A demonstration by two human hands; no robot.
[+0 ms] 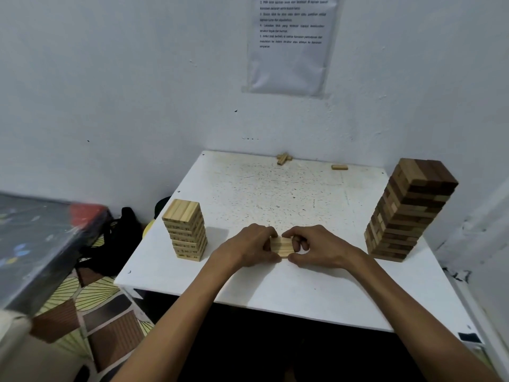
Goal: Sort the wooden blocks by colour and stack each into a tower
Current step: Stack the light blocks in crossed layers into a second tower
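White table (275, 293) against a white wall. Both hands, left hand (249, 248) and right hand (319, 248), pinch a small pale block bundle (281, 246) between them. Left of the grip stands a pale tower (186, 230); right, a taller dark tower (407, 210). Uneven squeezing could likely scatter the bundle.

Pale wooden blocks (281, 246), matt, lie on a speckled white table (275, 194).

Pale pine tower (186, 230); dark brown tower (407, 210); white speckled table (275, 194).
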